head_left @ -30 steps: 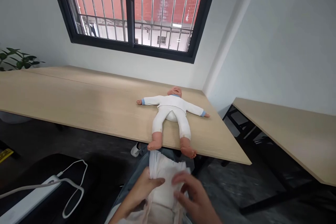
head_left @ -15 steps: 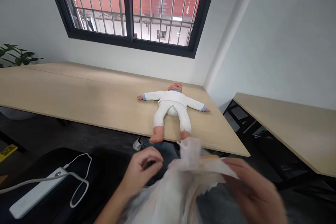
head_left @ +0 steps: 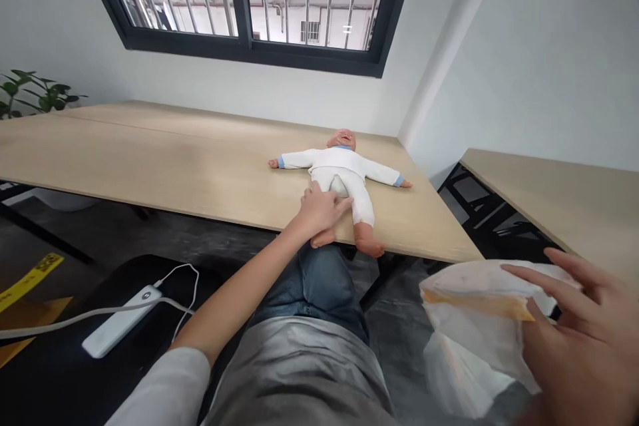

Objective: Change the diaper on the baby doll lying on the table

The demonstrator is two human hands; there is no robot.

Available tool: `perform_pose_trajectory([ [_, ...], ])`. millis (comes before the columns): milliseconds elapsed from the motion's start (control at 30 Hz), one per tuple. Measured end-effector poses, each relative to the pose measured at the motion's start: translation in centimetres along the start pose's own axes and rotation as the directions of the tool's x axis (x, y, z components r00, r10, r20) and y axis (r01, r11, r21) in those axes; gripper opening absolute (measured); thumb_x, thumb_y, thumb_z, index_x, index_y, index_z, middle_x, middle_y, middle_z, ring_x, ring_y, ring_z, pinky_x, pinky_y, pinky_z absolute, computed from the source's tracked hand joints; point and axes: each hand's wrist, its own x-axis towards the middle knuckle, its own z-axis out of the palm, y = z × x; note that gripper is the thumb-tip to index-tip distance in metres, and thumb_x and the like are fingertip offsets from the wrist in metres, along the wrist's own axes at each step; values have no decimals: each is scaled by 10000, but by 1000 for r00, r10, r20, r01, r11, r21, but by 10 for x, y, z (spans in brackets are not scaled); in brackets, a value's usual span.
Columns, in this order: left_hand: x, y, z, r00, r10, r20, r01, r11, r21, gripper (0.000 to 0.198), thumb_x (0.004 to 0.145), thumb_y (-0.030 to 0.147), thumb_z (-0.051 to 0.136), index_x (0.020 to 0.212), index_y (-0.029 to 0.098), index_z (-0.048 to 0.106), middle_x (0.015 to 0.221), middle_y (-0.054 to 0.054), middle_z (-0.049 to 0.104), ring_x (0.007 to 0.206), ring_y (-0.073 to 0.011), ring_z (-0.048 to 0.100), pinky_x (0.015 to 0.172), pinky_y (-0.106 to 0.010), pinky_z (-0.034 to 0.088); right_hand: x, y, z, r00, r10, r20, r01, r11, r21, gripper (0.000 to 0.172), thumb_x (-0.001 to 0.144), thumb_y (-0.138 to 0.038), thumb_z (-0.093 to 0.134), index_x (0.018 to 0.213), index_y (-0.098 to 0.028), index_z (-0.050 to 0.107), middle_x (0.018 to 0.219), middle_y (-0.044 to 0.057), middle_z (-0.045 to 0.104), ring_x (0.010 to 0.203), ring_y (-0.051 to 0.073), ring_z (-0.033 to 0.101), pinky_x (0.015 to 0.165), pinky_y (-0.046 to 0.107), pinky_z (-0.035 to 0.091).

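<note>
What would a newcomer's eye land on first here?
Probably the doll, dressed in white and lying face up on the table, with the left hand at its legs. Then, at lower right, what looks like a white diaper with an orange band, in the right hand. A barred window stands behind the table.

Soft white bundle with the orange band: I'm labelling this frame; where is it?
In the head view, the soft white bundle is at lower right, held in the right hand, below the near right corner of the pale wooden table.
</note>
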Motion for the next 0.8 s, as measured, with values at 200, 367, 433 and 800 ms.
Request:
perform_pose_trajectory([
  [200,48,44,25,953,-295,68,275,938,210,1144,692,909,449,1434,38,444,1585,-278,72,1396,-574,47,1094,-680,87,-6,8,14,999,-13,33,11,999,36,221,853,-323,591,979,-262,763,1320,98,579,1215,327,530,822,424,505],
  [367,75,49,34,874,-443,199,383,881,276,1337,546,752,760,1551,64,209,1589,-258,-126,1395,-589,-40,1088,-688,142,-16,6,39,995,59,-86,-62,998,-32,227,822,-334,653,945,-203,791,1134,116,632,823,231,544,746,420,454],
  [433,77,46,33,866,-455,206,389,873,294,1235,590,674,780,1545,100,247,1596,-241,-119,1394,-583,19,1075,-690,175,-18,4,45,991,130,-45,-129,992,13,255,789,-250,623,975,-197,789,1042,86,625,702,169,494,670,363,447],
  [800,79,23,36,967,-243,75,229,961,156,568,789,351,679,1303,135,570,1446,-234,333,1253,-431,374,949,-534,409,14,-12,84,971,38,234,-89,974,210,220,804,-238,568,872,-222,777,938,14,701,832,158,642,749,273,479],
])
